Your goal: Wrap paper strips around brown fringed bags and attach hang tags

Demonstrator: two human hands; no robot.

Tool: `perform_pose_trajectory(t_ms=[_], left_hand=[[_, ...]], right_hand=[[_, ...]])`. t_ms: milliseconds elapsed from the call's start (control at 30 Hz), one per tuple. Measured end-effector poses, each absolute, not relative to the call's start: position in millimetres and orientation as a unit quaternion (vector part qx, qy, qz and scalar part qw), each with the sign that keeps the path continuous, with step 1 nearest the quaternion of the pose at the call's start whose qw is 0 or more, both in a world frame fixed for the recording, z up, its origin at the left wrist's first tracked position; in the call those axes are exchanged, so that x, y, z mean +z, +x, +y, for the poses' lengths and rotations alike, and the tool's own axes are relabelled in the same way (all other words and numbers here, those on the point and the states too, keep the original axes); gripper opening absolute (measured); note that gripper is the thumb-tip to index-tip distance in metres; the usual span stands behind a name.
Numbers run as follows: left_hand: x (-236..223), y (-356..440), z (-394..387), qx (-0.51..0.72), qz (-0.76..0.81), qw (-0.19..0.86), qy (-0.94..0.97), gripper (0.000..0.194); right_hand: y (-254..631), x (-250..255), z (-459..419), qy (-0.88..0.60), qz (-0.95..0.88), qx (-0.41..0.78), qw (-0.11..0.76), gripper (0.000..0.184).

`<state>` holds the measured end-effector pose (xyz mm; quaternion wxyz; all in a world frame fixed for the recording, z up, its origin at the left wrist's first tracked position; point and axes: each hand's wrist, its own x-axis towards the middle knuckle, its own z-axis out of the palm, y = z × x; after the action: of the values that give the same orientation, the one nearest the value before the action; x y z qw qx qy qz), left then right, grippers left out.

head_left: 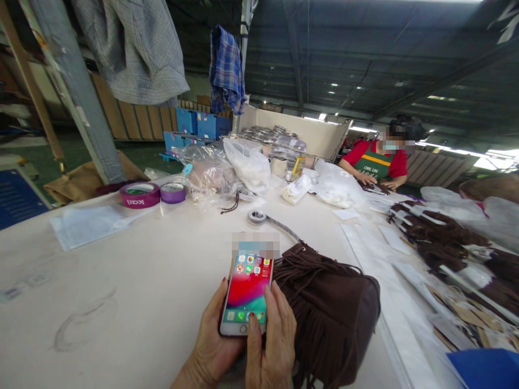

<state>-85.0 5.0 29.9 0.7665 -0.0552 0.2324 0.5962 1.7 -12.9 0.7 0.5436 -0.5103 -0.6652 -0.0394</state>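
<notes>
A lit smartphone [248, 294] with rows of app icons is upright before me, above the pale table [133, 302]. My left hand [217, 329] grips it from the left and below. At its right edge is my right hand [273, 335], fingers along the side and thumb over the lower screen. Just right of the phone lies a dark brown fringed bag [336, 308] on its side. A strip leads from the bag's top to a small grey roll [257, 217]. The phone's back is hidden.
Purple tape rolls [140, 195] sit at the back left by white sheets [87, 224]. Clear plastic bags [247, 165] are heaped at the back. Brown fringed pieces [441, 232] and tags lie on the right. A person in a green apron [375, 165] works across the table.
</notes>
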Motion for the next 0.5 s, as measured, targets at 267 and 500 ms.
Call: perform_pose_trajectory(t_ms=[267,500], left_hand=[[25.4,-87.2,2.9,0.590,0.218,0.777,-0.026,0.037],[21.8,-90.0,4.3,0.590,0.183,0.787,-0.004,0.036]], right_hand=[[3.3,3.7,-16.6,-0.501,-0.636,0.029,0.586,0.037],[4.1,5.0,-18.5,-0.498,-0.622,0.065,0.601,0.036]])
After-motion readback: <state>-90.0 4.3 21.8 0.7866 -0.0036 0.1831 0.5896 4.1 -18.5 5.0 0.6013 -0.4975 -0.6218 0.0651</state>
